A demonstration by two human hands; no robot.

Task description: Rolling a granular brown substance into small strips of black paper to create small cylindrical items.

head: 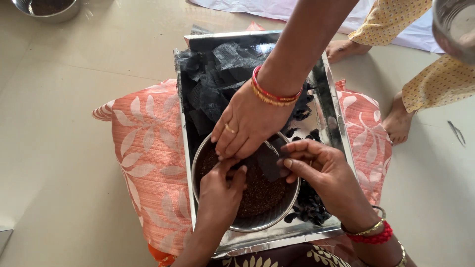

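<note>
Cloth piece (269, 160), small and black, sits over the brown seeds in our metal bowl (277, 220) on the shiny tray (341, 133); our right hand (321, 170) pinches its edge, our left hand (222, 190) curls with fingertips on the seeds, and we should pull gently so nothing spills.

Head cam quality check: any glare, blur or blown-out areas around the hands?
Head view: soft, even daylight, faint shadows. Mirror glare on the shiny tray rim and the steel bowl edge. Left hand, right hand and the other person's hand are sharp. The top-right vessel is blurred and cropped.
</note>
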